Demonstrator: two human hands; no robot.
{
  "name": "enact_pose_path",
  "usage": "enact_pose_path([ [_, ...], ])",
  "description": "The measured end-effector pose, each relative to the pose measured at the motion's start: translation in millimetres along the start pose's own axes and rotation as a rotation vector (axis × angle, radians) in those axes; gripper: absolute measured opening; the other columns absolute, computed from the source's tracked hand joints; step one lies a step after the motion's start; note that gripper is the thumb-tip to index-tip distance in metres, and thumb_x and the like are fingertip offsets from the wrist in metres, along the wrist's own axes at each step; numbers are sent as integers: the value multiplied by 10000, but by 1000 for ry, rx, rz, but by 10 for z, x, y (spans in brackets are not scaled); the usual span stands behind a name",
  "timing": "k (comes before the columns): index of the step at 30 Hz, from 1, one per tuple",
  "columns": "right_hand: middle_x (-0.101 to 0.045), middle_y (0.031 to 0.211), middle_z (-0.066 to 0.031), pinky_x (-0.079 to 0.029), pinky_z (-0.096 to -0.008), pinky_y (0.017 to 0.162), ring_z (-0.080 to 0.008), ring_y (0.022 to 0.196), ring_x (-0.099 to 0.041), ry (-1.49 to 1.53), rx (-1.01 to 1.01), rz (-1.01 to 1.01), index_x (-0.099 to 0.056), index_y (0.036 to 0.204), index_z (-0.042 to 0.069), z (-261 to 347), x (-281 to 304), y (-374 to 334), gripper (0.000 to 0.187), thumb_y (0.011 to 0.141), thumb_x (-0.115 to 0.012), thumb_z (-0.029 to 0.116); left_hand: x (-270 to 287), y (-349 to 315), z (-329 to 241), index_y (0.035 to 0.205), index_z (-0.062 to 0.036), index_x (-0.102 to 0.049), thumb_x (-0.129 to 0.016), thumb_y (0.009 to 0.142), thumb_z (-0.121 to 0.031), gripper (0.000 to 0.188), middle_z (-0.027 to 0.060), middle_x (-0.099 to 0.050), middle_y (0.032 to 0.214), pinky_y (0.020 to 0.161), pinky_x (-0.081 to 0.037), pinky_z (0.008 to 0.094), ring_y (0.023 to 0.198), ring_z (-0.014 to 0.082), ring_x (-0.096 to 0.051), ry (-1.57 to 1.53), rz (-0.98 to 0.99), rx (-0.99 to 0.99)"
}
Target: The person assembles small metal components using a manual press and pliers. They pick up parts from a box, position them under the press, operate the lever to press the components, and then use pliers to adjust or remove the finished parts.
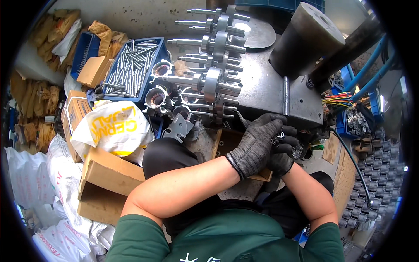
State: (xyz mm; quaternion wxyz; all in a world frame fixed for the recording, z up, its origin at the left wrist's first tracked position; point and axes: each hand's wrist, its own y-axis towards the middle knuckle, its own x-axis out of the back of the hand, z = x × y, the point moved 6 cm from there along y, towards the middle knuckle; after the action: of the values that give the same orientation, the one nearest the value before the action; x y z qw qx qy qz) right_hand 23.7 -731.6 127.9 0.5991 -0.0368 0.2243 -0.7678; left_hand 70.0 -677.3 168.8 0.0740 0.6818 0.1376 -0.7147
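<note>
Nearer the person than the metal cylinder [303,43]: right hand [283,150], grip curled round shiny metal pieces [277,138]; left hand [254,142] alongside, grip unclear.

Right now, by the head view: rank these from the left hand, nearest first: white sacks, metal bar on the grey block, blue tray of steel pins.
From the left hand:
1. Metal bar: just above and right, on the grey block.
2. Blue tray of steel pins: upper left.
3. White sacks: far left.
</note>
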Motion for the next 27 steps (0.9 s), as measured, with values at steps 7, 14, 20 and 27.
enact_pose_path([
  [7,-637,1220,-102,-530,-294,961,-183,1135,-631,123,-19,16,-539,1314,-4,-81,-5,-8,328,1002,-521,98,-168,9,63,1227,14,-543,-549,1021,-93,232,173,-621,1044,620,-555,289,803,223,-624,17,-61,8],
  [14,-635,1222,-103,-530,-297,968,-187,1143,-630,205,-43,46,-522,1336,-3,-204,-97,47,345,1011,-516,114,-11,21,-57,1240,12,-539,-549,973,-24,270,209,-636,1090,663,-581,333,832,259,-639,46,-21,-87],
  [20,-633,1223,-105,-529,-299,974,-189,1150,-628,299,-55,64,-508,1354,-3,-383,-182,104,360,1019,-512,128,-207,27,-66,1173,0,-589,-574,980,-28,195,240,-656,1127,738,-613,369,917,294,-687,115,-6,-69],
  [27,-631,1225,-106,-529,-302,982,-192,1159,-627,974,-52,36,-491,1376,-2,-709,-118,200,378,1028,-508,145,-317,-95,-314,1197,-25,-663,-603,998,-125,231,97,-673,1069,807,-543,282,919,179,-659,588,-217,-101],
])
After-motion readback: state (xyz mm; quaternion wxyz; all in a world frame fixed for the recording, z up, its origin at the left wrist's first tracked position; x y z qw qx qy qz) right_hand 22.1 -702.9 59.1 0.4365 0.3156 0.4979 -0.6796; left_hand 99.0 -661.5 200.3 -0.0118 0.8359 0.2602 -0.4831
